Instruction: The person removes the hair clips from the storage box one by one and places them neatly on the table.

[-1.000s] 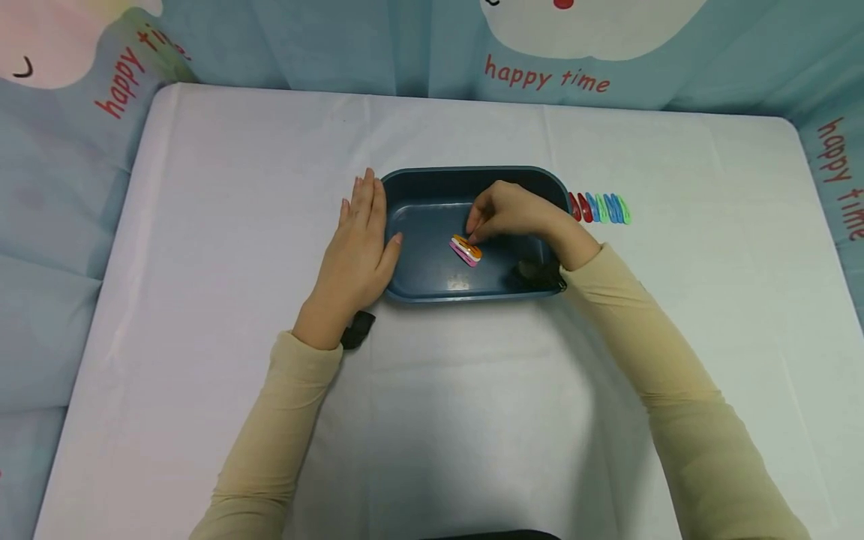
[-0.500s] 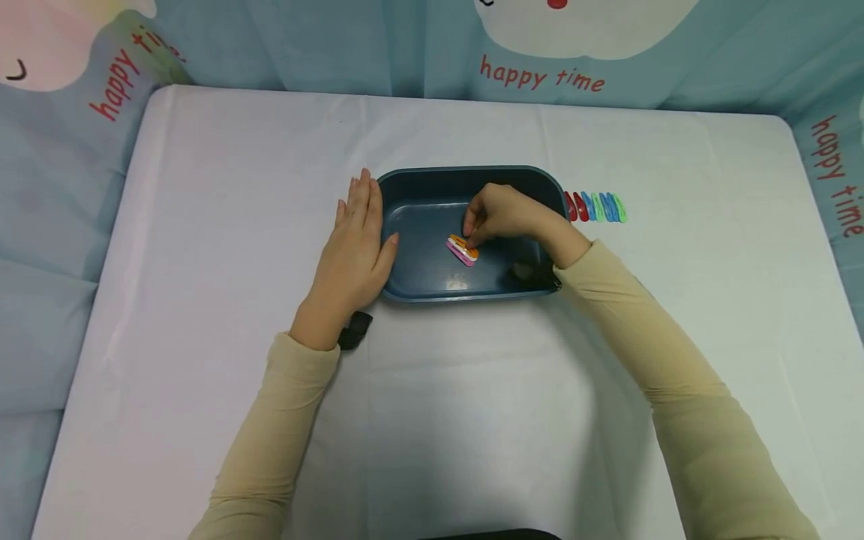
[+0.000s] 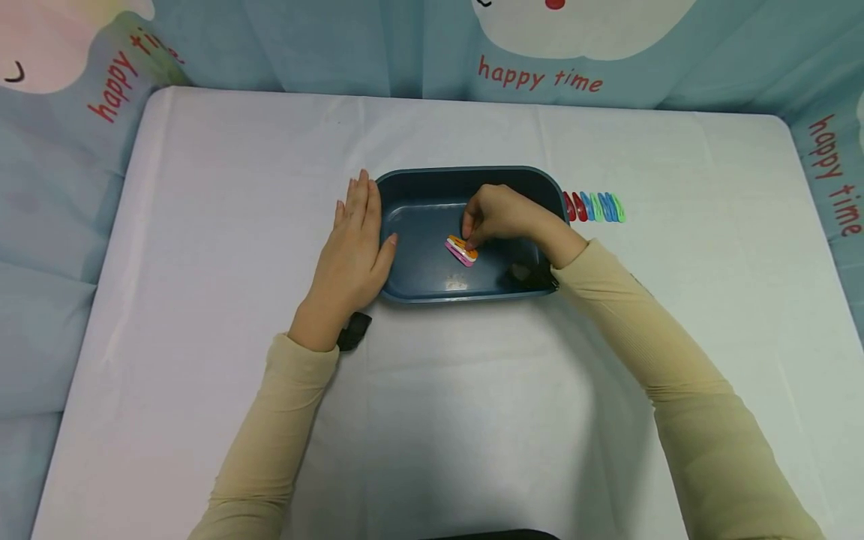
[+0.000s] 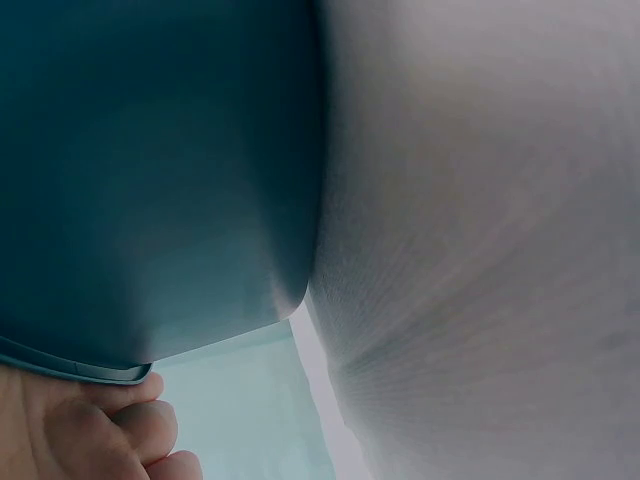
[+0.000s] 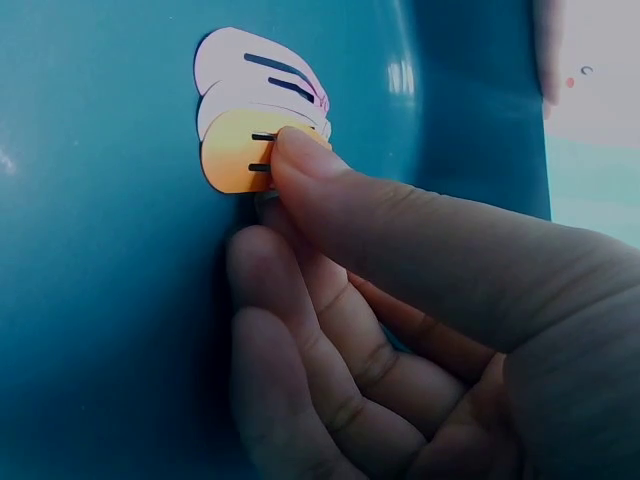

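My right hand (image 3: 499, 214) is inside the dark blue plastic basin (image 3: 418, 232), pinching the orange snap hair clip (image 5: 228, 155) between thumb and forefinger. Beneath and beside it, in an overlapping row, lie a white hair clip (image 5: 215, 105) and a pink hair clip (image 5: 228, 62) on the basin floor. The rest of the right hand's fingers are loosely bent in the right wrist view. My left hand (image 3: 354, 247) lies along the basin's left end, fingers straight and thumb over the rim. In the left wrist view, its fingers (image 4: 150, 430) show beside the basin's rim.
Several red, blue and green hair clips (image 3: 597, 208) lie in a row on the white tablecloth (image 3: 688, 285), just right of the basin. A light blue printed curtain (image 3: 324, 45) borders the table's back and sides.
The right thumb and forefinger have shifted slightly further onto the orange hair clip. My left hand stays against the basin, and the whole head view has drifted a little.
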A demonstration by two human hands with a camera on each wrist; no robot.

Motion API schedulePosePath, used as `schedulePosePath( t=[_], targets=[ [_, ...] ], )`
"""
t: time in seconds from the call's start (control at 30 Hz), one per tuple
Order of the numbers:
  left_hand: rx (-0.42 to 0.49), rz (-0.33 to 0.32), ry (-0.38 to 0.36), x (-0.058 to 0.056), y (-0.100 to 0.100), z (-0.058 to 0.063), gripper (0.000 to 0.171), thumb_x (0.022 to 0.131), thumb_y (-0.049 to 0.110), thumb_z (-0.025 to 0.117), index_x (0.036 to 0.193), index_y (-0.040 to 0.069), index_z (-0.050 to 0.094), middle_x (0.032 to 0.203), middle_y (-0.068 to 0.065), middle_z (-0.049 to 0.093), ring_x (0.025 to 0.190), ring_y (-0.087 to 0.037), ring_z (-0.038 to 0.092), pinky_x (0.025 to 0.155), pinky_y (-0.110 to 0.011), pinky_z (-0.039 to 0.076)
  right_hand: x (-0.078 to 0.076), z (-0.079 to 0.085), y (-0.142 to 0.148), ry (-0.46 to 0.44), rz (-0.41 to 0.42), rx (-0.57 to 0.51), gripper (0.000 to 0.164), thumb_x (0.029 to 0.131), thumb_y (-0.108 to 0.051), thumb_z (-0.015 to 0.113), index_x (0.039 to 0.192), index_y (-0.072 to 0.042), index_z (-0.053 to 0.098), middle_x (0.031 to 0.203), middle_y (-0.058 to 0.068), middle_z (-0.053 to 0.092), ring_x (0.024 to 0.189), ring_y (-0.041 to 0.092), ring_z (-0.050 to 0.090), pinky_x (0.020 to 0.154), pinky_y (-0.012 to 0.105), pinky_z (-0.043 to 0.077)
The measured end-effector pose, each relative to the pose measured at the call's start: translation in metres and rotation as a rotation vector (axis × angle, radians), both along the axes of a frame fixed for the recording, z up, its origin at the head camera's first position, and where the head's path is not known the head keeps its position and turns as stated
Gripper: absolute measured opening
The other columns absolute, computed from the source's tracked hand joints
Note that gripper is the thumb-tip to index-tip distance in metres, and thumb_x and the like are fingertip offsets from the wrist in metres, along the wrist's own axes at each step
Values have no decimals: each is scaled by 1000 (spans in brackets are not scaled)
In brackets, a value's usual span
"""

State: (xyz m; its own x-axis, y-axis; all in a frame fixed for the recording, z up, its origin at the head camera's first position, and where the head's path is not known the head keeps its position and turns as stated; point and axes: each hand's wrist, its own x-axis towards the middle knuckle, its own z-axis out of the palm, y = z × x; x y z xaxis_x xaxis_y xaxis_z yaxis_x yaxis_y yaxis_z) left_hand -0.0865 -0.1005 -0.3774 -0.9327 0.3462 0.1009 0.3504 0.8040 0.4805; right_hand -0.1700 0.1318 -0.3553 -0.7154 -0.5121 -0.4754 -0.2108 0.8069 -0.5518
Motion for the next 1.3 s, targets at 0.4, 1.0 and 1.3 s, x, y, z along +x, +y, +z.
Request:
schedulePosePath(
  t=[0.4, 1.0, 1.3],
  targets=[
    [4, 1, 1, 0, 1, 0, 66, 100, 24, 36, 148, -7, 3, 156, -19, -3, 143, -26, -6, 113, -44, 2, 2, 2, -1, 0, -7, 0, 11, 78, -11, 78, 78, -5, 69, 75, 4, 67, 67, 15, 56, 63, 28, 45],
    [5, 6, -1, 1, 0, 0, 65, 100, 24, 37, 147, -7, 4, 156, -18, -4, 143, -24, -8, 113, -44, 2, 3, 3, -1, 5, 12, 4, 11, 77, -11, 78, 77, -6, 68, 74, 3, 67, 68, 16, 56, 65, 29, 45],
    [9, 3, 11, 0, 0, -1, 66, 100, 23, 38, 147, -8, 4, 156, -20, -2, 143, -25, -7, 113, -44, 3, 2, 1, -1, -15, 16, -1, 10, 78, -9, 77, 77, -6, 68, 74, 4, 67, 68, 16, 57, 65, 29, 45]
  ],
)
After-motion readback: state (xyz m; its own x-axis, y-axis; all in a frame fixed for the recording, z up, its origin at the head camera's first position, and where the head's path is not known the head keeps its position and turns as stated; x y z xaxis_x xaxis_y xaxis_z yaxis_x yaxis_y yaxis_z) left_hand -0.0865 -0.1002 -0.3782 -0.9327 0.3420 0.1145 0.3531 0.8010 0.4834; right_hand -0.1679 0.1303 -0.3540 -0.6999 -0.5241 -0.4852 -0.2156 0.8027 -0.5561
